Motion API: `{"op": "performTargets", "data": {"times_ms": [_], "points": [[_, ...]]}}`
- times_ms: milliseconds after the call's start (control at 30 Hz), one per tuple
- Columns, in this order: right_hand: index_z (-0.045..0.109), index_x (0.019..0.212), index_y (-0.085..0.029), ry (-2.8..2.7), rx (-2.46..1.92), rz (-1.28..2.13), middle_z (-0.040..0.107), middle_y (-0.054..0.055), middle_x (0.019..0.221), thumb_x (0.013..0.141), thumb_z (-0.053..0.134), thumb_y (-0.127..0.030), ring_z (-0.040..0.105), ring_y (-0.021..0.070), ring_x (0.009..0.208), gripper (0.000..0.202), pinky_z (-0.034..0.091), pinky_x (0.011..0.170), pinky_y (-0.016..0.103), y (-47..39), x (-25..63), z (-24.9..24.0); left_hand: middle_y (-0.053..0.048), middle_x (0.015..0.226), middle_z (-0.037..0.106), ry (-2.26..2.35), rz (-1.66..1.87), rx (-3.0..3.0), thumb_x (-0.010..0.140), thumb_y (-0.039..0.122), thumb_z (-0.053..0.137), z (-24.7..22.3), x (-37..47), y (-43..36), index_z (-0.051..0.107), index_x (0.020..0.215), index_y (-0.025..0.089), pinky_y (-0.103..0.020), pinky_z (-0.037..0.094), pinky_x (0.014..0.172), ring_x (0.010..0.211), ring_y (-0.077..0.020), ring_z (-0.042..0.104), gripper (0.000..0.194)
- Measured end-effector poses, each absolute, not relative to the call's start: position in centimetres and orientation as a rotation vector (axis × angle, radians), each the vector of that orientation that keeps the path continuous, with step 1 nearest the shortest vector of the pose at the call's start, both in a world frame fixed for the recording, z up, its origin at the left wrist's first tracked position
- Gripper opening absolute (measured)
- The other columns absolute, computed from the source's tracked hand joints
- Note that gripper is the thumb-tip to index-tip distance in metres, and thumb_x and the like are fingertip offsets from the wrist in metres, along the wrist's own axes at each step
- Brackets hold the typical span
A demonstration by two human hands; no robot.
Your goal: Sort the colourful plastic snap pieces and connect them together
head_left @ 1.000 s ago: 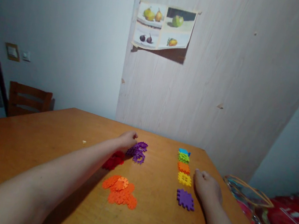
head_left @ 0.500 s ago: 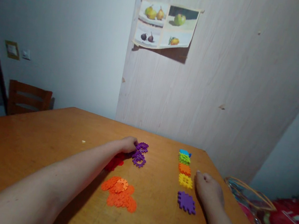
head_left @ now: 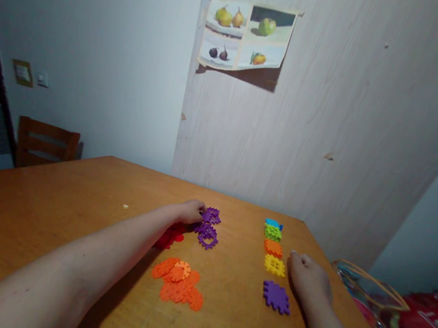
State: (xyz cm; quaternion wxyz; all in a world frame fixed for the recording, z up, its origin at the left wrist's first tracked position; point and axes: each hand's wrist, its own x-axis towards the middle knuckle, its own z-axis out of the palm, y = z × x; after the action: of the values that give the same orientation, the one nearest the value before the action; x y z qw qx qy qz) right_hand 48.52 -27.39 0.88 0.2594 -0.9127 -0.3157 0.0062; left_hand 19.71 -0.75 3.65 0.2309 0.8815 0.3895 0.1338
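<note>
My left hand (head_left: 192,212) reaches far across the table, fingers closed at the left edge of a group of purple gear-shaped plastic pieces (head_left: 208,236). Its fingertips pinch the edge of one purple gear, partly hidden by the hand. Red pieces (head_left: 170,239) lie under the left forearm, which covers some of them. Closer in is a heap of orange toothed discs (head_left: 180,284). My right hand (head_left: 311,279) rests on the table as a loose fist, with nothing showing in it. Left of it sit a yellow square piece (head_left: 274,266) and a purple toothed square (head_left: 276,297).
Beyond the yellow square, a column continues with orange (head_left: 273,248), green (head_left: 273,233) and blue (head_left: 273,224) pieces. A small pale scrap (head_left: 125,206) lies on the wooden table (head_left: 74,197). Bags and a red bundle (head_left: 429,321) crowd the right side; a chair (head_left: 47,143) stands back left.
The whole view has shifted slightly, so everything appears a little further right. Both hands hold nearly the same places, and the pieces lie as before.
</note>
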Motion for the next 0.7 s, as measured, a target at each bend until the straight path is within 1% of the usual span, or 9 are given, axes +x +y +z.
{"op": "performTargets", "data": {"times_ms": [167, 300, 400, 467, 567, 700], "points": [[0.056, 0.065, -0.024, -0.854, -2.462, 0.016, 0.067, 0.01, 0.078, 0.09, 0.029, -0.062, 0.06, 0.0228, 0.074, 0.053, 0.037, 0.061, 0.03, -27.4, 48.57, 0.74, 0.0, 0.07, 0.066, 1.057, 0.3, 2.482, 0.068, 0.019, 0.069, 3.95, 20.0, -0.86, 0.071, 0.08, 0.015, -0.022, 0.038, 0.057, 0.065, -0.0142, 0.057, 0.013], [0.055, 0.064, -0.023, -0.856, -2.473, 0.003, 0.067, 0.01, 0.076, 0.09, 0.029, -0.062, 0.06, 0.0227, 0.073, 0.053, 0.036, 0.059, 0.029, -27.39, 48.54, 0.68, -0.001, 0.073, 0.066, 1.109, 0.317, 2.548, 0.071, 0.025, 0.069, 4.12, 20.09, -1.01, 0.07, 0.081, 0.016, -0.024, 0.037, 0.059, 0.069, -0.0158, 0.058, 0.014], [0.057, 0.066, -0.023, -0.874, -2.462, -0.014, 0.068, 0.011, 0.077, 0.09, 0.029, -0.061, 0.061, 0.023, 0.075, 0.053, 0.036, 0.06, 0.029, -27.36, 48.58, 0.65, -0.002, 0.077, 0.067, 1.13, 0.344, 2.595, 0.072, 0.031, 0.07, 4.19, 19.99, -1.15, 0.07, 0.084, 0.017, -0.024, 0.038, 0.062, 0.073, -0.0168, 0.058, 0.018], [0.058, 0.067, -0.023, -0.887, -2.452, -0.017, 0.069, 0.011, 0.079, 0.091, 0.029, -0.06, 0.062, 0.0229, 0.077, 0.052, 0.037, 0.061, 0.029, -27.32, 48.65, 0.63, -0.002, 0.08, 0.068, 1.139, 0.358, 2.611, 0.071, 0.037, 0.072, 4.19, 19.92, -1.24, 0.07, 0.088, 0.018, -0.024, 0.038, 0.063, 0.075, -0.0178, 0.059, 0.025], [0.057, 0.066, -0.023, -0.888, -2.465, -0.012, 0.07, 0.011, 0.081, 0.091, 0.029, -0.06, 0.062, 0.0229, 0.079, 0.053, 0.037, 0.062, 0.028, -27.26, 48.75, 0.62, -0.002, 0.08, 0.068, 1.152, 0.342, 2.634, 0.069, 0.044, 0.073, 4.14, 19.93, -1.4, 0.069, 0.088, 0.019, -0.025, 0.039, 0.063, 0.075, -0.0189, 0.06, 0.031], [0.06, 0.069, -0.024, -0.896, -2.469, -0.025, 0.07, 0.011, 0.081, 0.092, 0.03, -0.058, 0.062, 0.0231, 0.079, 0.052, 0.037, 0.062, 0.028, -27.22, 48.78, 0.73, -0.001, 0.076, 0.067, 1.197, 0.333, 2.641, 0.068, 0.039, 0.073, 4.08, 20.16, -1.61, 0.069, 0.086, 0.019, -0.024, 0.036, 0.059, 0.072, -0.018, 0.06, 0.027]]}}
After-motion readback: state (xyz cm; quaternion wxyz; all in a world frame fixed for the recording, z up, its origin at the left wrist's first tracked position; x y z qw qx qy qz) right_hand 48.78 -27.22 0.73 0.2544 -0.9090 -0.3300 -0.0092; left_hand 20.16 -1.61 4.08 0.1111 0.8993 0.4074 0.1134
